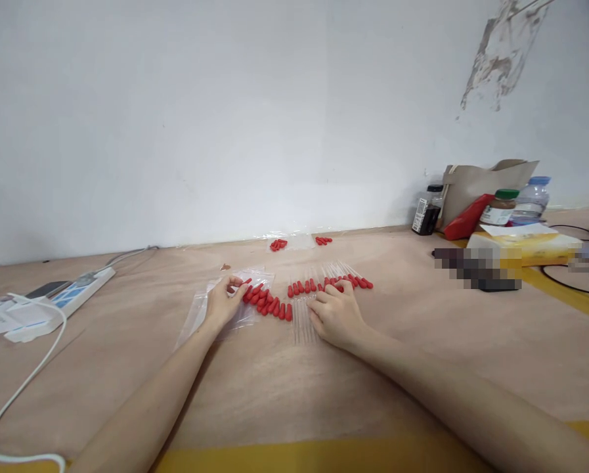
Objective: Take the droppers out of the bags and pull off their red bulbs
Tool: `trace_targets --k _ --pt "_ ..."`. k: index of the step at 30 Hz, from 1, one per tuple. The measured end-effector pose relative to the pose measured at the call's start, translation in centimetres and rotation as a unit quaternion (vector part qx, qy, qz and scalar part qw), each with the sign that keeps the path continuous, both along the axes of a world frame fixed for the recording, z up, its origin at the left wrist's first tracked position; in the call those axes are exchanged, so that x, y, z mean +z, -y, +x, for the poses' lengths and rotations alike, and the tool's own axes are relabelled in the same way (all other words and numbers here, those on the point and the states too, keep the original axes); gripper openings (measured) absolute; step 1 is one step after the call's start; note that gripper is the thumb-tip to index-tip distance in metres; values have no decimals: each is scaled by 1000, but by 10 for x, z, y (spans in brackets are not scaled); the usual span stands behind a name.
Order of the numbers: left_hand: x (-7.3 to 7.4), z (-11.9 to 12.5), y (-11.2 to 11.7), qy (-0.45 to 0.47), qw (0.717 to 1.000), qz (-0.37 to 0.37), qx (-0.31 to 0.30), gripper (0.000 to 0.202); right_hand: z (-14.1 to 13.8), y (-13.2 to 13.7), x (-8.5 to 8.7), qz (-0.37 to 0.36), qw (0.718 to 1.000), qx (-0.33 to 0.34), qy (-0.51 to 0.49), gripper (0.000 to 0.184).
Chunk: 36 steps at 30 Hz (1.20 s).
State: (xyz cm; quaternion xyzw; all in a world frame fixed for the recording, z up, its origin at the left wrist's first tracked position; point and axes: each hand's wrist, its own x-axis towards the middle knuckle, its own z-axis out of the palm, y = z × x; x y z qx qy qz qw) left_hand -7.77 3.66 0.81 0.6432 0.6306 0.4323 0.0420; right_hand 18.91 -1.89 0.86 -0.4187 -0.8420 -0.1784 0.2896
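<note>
My left hand (224,302) is closed in a pinch at the left end of a slanting row of loose red rubber bulbs (269,305), with one bulb at its fingertips. Under that hand lie clear plastic bags (200,312). My right hand (337,315) rests with curled fingers over a second row, made of glass droppers (341,269) with red bulbs on their near ends. Its fingers hide part of this row, and what they grip cannot be made out. Just left of it, bare thin glass tubes (301,322) lie side by side, pointing toward me.
Farther back, two small groups of red bulbs (278,245) lie by clear plastic near the wall. A power strip (85,289) with a white cable (43,361) is at left. At right stand a dark bottle (426,213), a grey bag (476,187), a green-lidded jar (498,210) and a yellow box (535,246).
</note>
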Motion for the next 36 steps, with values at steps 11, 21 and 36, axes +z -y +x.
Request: trace_targets --k 11,21,36 --pt "6 3 8 -30 998 24 42 21 0 8 0 -66 997 29 -4 41" --pt "7 10 17 -188 968 154 70 14 15 8 18 -62 997 -4 -41 35" --pt "35 98 8 -338 936 -66 -68 32 69 2 -6 -44 992 -58 -107 24"
